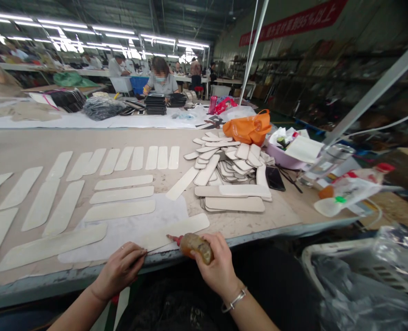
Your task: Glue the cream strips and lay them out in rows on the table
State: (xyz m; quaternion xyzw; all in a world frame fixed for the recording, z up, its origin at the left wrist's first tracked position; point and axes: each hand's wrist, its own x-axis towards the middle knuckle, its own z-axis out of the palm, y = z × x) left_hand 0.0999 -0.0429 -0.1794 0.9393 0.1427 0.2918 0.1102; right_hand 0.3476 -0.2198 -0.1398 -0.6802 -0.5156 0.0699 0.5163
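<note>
My right hand (219,262) is wrapped round a squeeze bottle (199,246) with amber-brown contents and a red nozzle. The bottle lies tilted to the left, its tip over a pale rounded strip (192,225) at the table's near edge. Closed at the strip's left end, my left hand (124,264) pinches it; the fingertips partly hide that end. Beneath the strip is a white sheet (121,232). Several similar pale pieces (121,209) are laid out flat to the left and behind, some looking shiny.
A heap of pale pieces (221,165) lies right of centre, beside a black phone (274,178). Behind are an orange bag (247,128) and a lilac basin (283,158). Bottles (355,184) stand at right, above a plastic crate (348,257). Across the table, a person (162,82) sits behind stacked black pieces.
</note>
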